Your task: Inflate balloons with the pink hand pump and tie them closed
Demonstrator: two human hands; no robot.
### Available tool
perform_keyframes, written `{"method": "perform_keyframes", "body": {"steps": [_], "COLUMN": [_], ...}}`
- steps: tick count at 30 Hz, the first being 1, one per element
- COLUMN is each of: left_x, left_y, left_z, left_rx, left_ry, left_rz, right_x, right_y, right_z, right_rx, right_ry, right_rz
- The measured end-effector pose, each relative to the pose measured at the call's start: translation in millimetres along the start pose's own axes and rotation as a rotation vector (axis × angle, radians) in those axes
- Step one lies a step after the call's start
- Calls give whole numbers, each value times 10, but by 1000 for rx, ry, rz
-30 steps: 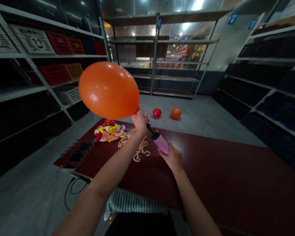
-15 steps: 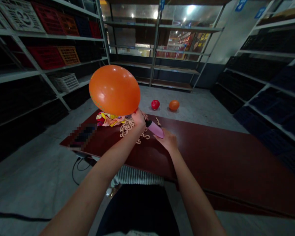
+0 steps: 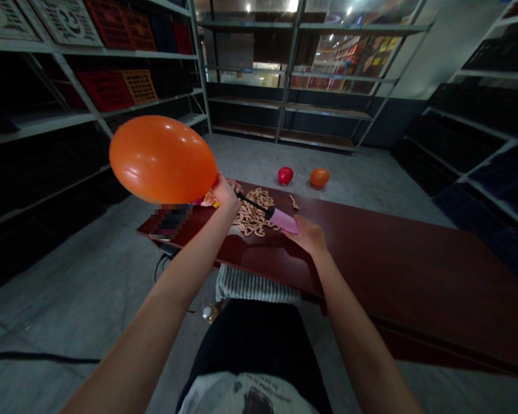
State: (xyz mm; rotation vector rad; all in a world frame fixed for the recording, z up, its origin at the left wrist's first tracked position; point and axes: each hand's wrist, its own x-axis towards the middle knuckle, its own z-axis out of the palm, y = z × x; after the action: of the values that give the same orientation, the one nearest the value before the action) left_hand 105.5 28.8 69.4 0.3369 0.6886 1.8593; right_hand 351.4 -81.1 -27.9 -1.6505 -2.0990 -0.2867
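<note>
Head view: above the table (image 3: pixel 371 247) I judge inflating underway, left hand (image 3: pixel 227 192) clasping balloon (image 3: pixel 162 158), right hand (image 3: pixel 308 234) gripping pump (image 3: pixel 285 220), next stroke needing steadiness.

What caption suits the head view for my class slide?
Left hand holds an orange balloon; right hand grips a pink pump.

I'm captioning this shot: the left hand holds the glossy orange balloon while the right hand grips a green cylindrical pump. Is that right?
Only the colour is wrong: the head view shows a pink cylindrical pump. The left hand does hold the glossy orange balloon, and the right hand grips the pump.
</note>
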Motion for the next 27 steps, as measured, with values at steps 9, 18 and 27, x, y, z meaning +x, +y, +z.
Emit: {"method": "perform_keyframes", "body": {"steps": [9,18,27], "left_x": [-133,-190,-540], "left_y": [408,-254,-1190], "left_z": [534,1199,956], "left_rx": [87,167,211], "left_ry": [-58,-274,-194], "left_rz": [204,188,-43], "right_x": [5,23,60], "right_y": [22,177,195], "right_z": [13,75,85], "right_rx": [142,186,153], "right_ry": [71,126,98], "right_rz": [53,263,386]}}
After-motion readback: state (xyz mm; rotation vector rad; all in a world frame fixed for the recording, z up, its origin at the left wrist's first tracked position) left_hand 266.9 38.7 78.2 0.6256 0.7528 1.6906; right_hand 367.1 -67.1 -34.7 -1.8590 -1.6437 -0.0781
